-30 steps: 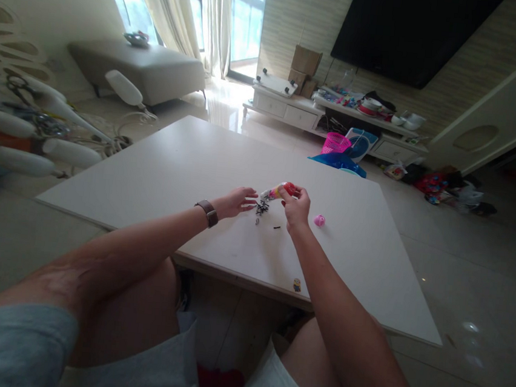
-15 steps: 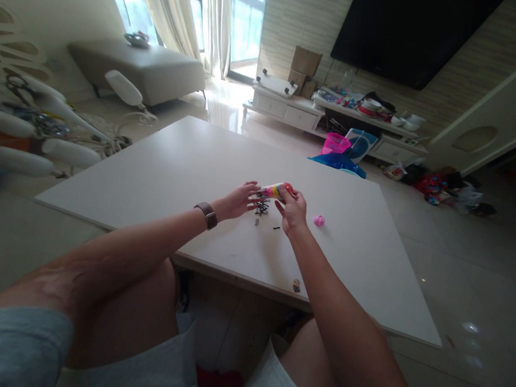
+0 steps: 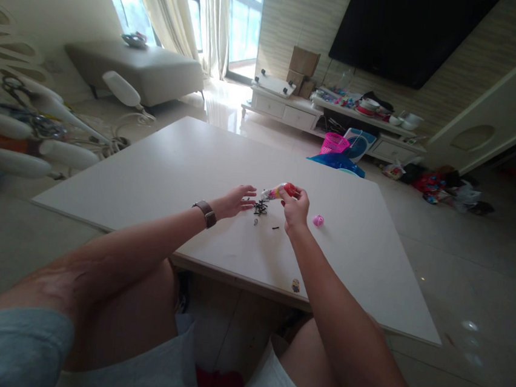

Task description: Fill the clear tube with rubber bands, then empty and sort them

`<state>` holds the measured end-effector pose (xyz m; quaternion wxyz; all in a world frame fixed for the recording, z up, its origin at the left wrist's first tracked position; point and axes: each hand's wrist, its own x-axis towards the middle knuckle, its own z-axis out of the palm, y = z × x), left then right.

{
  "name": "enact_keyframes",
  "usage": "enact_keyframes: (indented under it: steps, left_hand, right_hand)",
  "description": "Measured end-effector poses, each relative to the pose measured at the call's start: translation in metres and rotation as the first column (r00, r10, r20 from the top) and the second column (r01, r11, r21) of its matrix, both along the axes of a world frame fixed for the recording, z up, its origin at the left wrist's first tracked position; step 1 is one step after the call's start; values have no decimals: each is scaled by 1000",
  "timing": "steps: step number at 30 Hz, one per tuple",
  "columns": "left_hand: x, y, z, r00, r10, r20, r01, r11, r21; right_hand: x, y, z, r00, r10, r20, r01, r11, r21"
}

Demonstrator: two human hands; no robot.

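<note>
Moved away from your open left hand [image 3: 236,203], the clear bottle [image 3: 274,192] seems light and slippery, so best grip its red end [image 3: 289,188], as your right hand [image 3: 297,210] does.

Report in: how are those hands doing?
Right hand: gripping red-ended tube. Left hand: open, near black pieces. Pieces: heaped by tube's clear end. Pink piece: off to one side.
</note>
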<state>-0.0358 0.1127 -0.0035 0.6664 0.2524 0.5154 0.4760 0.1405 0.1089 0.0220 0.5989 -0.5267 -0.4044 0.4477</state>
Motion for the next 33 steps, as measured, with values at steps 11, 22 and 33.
enact_keyframes:
  steps: [11,22,33]
  left_hand:
    - [0,-2,5,996,1,89,-7,998,63]
    - [6,-13,21,974,-134,185,99,978,184]
    - [-5,-15,28,934,-224,280,170,964,204]
  right_hand:
    - [-1,-1,6,996,-38,-81,38,999,7]
    - [-1,-4,7,996,-10,-85,8,1000,-27]
    - [-5,-5,7,984,30,-178,-35,999,-27]
